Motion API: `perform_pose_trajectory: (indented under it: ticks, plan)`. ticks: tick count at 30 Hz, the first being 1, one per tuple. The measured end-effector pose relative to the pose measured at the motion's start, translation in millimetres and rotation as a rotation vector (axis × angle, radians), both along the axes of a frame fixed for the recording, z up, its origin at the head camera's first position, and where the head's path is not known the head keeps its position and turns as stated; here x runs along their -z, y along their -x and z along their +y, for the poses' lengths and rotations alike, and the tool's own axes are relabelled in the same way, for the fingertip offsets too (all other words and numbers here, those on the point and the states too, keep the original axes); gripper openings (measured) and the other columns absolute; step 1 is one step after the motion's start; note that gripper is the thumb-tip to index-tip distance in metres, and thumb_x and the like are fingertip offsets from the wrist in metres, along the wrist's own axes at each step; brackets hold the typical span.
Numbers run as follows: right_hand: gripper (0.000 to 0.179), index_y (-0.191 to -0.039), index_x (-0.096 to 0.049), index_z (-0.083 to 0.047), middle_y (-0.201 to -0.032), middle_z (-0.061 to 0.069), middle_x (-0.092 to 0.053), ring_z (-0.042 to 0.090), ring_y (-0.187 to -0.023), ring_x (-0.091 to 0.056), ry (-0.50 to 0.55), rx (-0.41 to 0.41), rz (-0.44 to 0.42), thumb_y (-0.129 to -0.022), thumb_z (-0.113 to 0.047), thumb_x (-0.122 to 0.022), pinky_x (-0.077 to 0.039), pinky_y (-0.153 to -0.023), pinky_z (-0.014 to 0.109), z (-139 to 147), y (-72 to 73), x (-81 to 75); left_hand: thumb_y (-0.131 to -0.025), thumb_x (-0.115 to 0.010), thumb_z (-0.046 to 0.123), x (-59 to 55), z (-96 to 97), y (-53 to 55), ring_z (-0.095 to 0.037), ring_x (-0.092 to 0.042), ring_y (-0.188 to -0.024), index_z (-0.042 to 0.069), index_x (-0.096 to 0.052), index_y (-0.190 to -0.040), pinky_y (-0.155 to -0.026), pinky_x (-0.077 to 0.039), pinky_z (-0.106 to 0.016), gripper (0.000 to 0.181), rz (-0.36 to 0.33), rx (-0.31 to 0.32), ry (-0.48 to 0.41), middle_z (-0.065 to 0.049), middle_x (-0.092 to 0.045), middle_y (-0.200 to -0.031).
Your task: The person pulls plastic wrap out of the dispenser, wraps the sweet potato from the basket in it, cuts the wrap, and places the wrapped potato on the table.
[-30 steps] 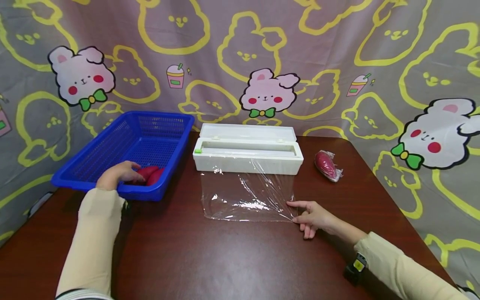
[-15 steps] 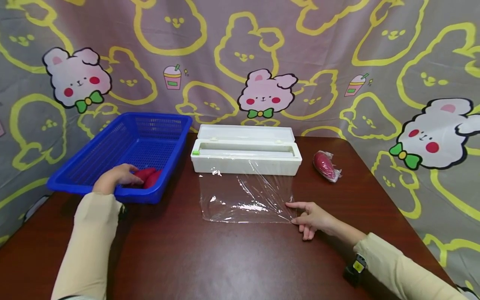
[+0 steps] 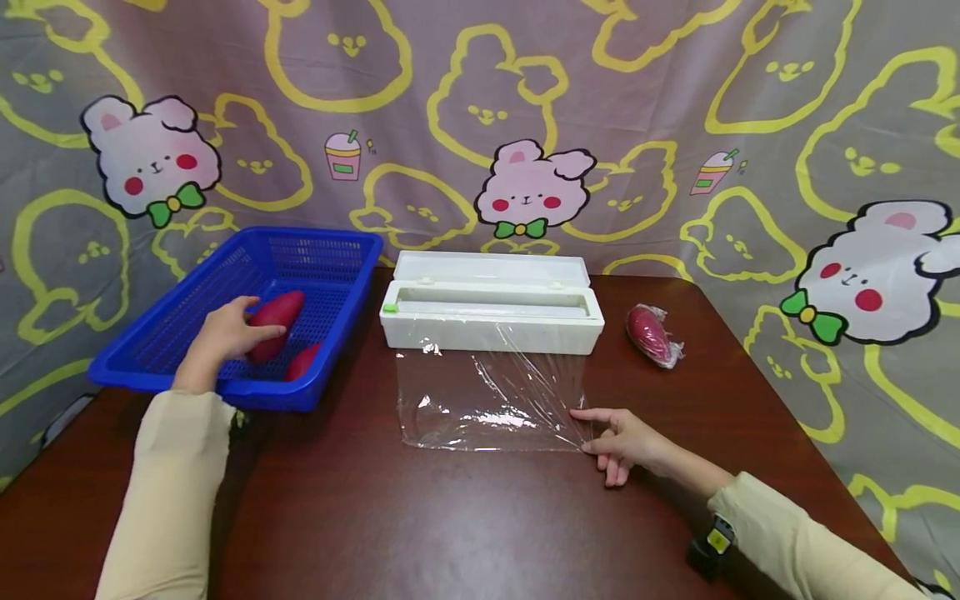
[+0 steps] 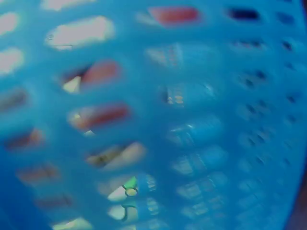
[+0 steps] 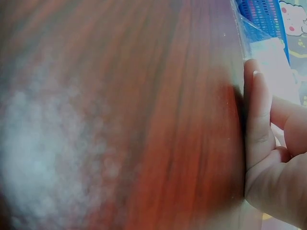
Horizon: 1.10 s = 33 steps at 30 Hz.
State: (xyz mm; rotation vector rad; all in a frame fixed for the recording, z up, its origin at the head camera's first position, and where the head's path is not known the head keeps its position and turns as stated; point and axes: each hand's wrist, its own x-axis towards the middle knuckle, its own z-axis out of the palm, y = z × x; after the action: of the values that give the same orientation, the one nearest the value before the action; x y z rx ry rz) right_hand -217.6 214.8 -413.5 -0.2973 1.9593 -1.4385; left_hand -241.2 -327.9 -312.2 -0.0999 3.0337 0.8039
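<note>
In the head view my left hand (image 3: 228,333) grips a red sweet potato (image 3: 275,325) inside the blue plastic basket (image 3: 315,373). A second sweet potato (image 3: 302,363) lies beside it, against the basket's right wall. Clear cling film (image 3: 487,400) stretches from a white dispenser box (image 3: 495,332) toward the front of the table. At the film's near right corner, my right hand (image 3: 626,442) pinches the edge between thumb and fingers. The left wrist view is blurred and filled by the basket's slotted wall (image 4: 158,129), so the left fingers are hidden there.
A sweet potato wrapped in film (image 3: 651,333) lies to the right of the dispenser. The dispenser's lid (image 3: 491,267) stands raised at the back, and a green slider (image 3: 390,308) sits at its left end. A patterned curtain (image 3: 427,75) hangs behind the brown table (image 3: 450,525).
My left hand has taken hold of one sweet potato and raised it up and leftward, apart from the other. My right hand keeps its pinch on the film, nearly still.
</note>
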Motion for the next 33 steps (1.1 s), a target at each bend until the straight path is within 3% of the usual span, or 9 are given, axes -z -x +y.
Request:
perform_pose_trajectory:
  ticks: [3,8,14,17,23,33]
  plan:
    - [0.061,-0.137,-0.033,-0.003,-0.058,0.009,-0.056,0.016,-0.044,-0.059,0.004,-0.004,0.004,-0.083,-0.011,-0.062,-0.046,-0.041,0.025,-0.9,-1.8,0.3,-0.085,-0.056,0.039,-7.5,9.6,-1.9,-0.05,-0.04,-0.106,-0.016,-0.02,-0.132,-0.077,-0.043,-0.053,0.08,0.093,-0.012,-0.062,-0.041,-0.035,-0.12]
    - [0.061,-0.137,-0.033,-0.003,-0.058,0.009,-0.055,0.016,-0.044,-0.059,0.009,0.002,0.002,-0.084,-0.01,-0.062,-0.046,-0.04,0.025,-3.4,-4.0,-0.8,-0.084,-0.058,0.037,-22.9,33.0,-7.8,-0.046,-0.041,-0.108,-0.01,-0.028,-0.133,-0.081,-0.04,-0.055,0.074,0.226,-0.012,-0.168,-0.035,-0.038,-0.124]
    - [0.061,-0.137,-0.033,-0.003,-0.058,0.009,-0.055,0.016,-0.044,-0.059,0.003,0.007,0.0,-0.084,-0.009,-0.061,-0.047,-0.041,0.025,-4.5,-5.0,-1.6,-0.084,-0.061,0.03,-36.0,62.3,-12.8,-0.042,-0.04,-0.113,-0.004,-0.031,-0.134,-0.085,-0.038,-0.054,0.068,0.276,0.06,-0.336,-0.03,-0.042,-0.125]
    - [0.061,-0.137,-0.032,-0.002,-0.058,0.009,-0.055,0.015,-0.044,-0.059,-0.001,0.007,0.006,-0.084,-0.009,-0.061,-0.047,-0.041,0.025,-4.7,-5.1,-2.4,-0.083,-0.062,0.027,-38.2,76.4,-13.5,-0.039,-0.042,-0.112,-0.003,-0.034,-0.133,-0.082,-0.043,-0.048,0.065,0.277,0.104,-0.385,-0.027,-0.045,-0.123]
    - [0.06,-0.137,-0.032,-0.002,-0.057,0.008,-0.054,0.015,-0.043,-0.058,-0.011,0.006,0.037,-0.084,-0.008,-0.06,-0.046,-0.04,0.026,-4.3,-3.6,-3.5,-0.081,-0.066,0.02,-35.9,109.1,-5.4,-0.032,-0.05,-0.102,-0.002,-0.039,-0.13,-0.061,-0.049,-0.032,0.059,0.213,0.249,-0.425,-0.024,-0.051,-0.116]
    - [0.058,-0.136,-0.033,-0.002,-0.057,0.008,-0.054,0.016,-0.043,-0.058,-0.004,0.001,0.038,-0.085,-0.008,-0.06,-0.046,-0.04,0.025,-2.1,-3.4,-1.7,-0.077,-0.069,0.013,-12.9,163.5,7.1,-0.027,-0.055,-0.085,0.001,-0.051,-0.122,-0.051,-0.047,-0.034,0.051,0.091,0.495,-0.523,-0.02,-0.055,-0.11]
